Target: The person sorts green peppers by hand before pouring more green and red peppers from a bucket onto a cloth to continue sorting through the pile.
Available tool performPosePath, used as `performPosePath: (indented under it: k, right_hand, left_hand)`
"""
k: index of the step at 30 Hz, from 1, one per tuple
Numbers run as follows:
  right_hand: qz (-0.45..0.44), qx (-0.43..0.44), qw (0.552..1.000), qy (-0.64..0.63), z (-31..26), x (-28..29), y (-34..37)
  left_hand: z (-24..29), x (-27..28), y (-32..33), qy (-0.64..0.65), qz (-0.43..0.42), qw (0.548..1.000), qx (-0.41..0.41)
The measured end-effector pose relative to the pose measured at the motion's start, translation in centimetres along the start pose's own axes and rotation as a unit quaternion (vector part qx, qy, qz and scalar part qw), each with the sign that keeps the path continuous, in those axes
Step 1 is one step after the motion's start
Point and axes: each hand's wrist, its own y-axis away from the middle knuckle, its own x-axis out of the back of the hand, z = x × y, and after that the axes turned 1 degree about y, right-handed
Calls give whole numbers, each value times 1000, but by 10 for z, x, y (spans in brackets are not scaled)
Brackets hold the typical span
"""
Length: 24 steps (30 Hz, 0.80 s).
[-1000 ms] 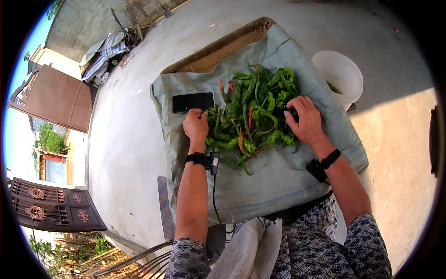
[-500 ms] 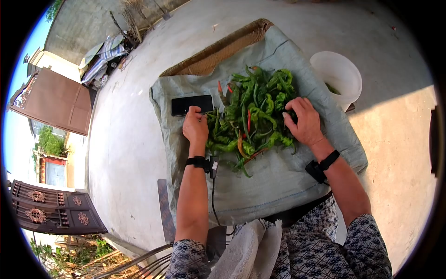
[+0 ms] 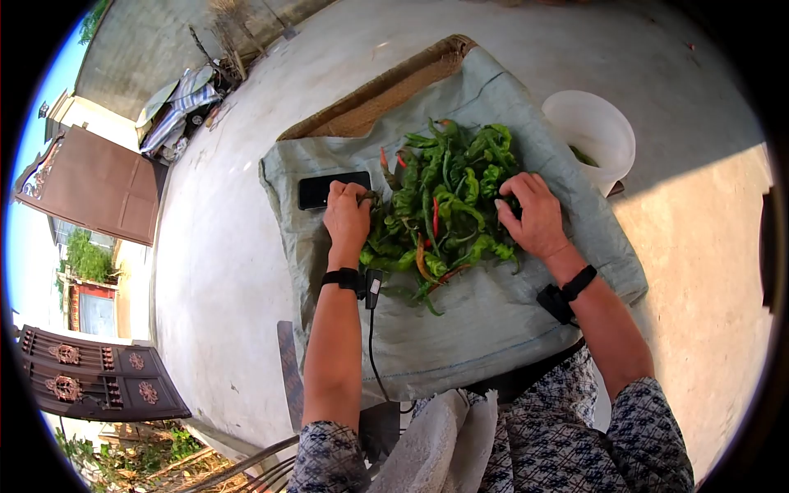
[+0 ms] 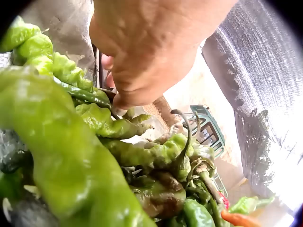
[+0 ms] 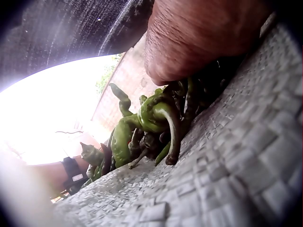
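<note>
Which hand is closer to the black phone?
The left. The left hand is right at the phone, by the edge nearest the peppers. The right hand is farther away, at the opposite side of the pile.

The left hand (image 3: 347, 223) covers the lower right corner of the phone (image 3: 316, 191) and part of the chili pepper (image 3: 373, 198) it pinches. The right hand (image 5: 199, 42) is cut off by the right wrist view's top edge; its fingertips are hidden there, so its grip cannot be told. Cloth hides most of the wicker tray (image 3: 386, 92). The bucket's (image 3: 615, 156) green contents are too small to identify.
</note>
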Motion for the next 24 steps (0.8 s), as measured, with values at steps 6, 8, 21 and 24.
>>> performPosePath:
  k: [6, 8, 21, 24]
  right_hand:
    - [-5, -7, 1000, 1, -1, 0, -1]
    - [-16, -14, 1000, 0, -1, 1, -1]
    - [-19, -30, 996, -80, -2, 5, 0]
    - [-21, -50, 991, -126, -2, 13, 0]
  left_hand:
    - [-15, 9, -9, 378, 123, 908, 131]
    - [3, 30, -4, 457, 108, 869, 157]
    - [172, 30, 68, 460, -21, 887, 30]
    - [194, 13, 77, 470, -37, 881, 48]
